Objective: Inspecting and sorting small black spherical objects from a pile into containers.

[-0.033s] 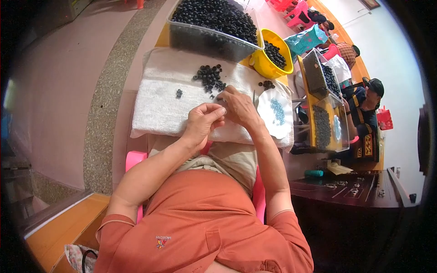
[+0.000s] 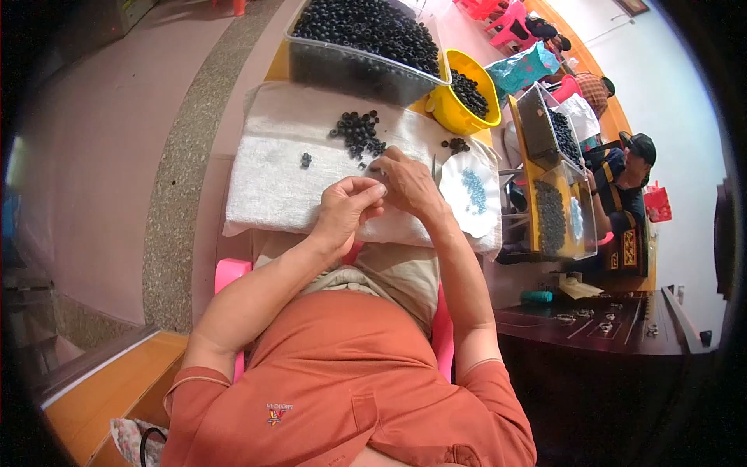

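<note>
On a white cloth lies a loose pile of small black ring-shaped pieces. My left hand is raised just in front of the pile, thumb and forefinger pinched together; whatever is between them is too small to name. Beside it, my right hand bends over the near edge of the pile. Its fingertips are drawn together by the nearest pieces, and what they grip is hidden. A few more black pieces sit apart to the left. Right of my right hand, a white scalloped dish holds small pale-blue bits.
A clear bin full of black pieces and a yellow bucket stand at the back. Another small black cluster lies near the dish. To the right, a person sits by clear bins. A dark table stands at lower right.
</note>
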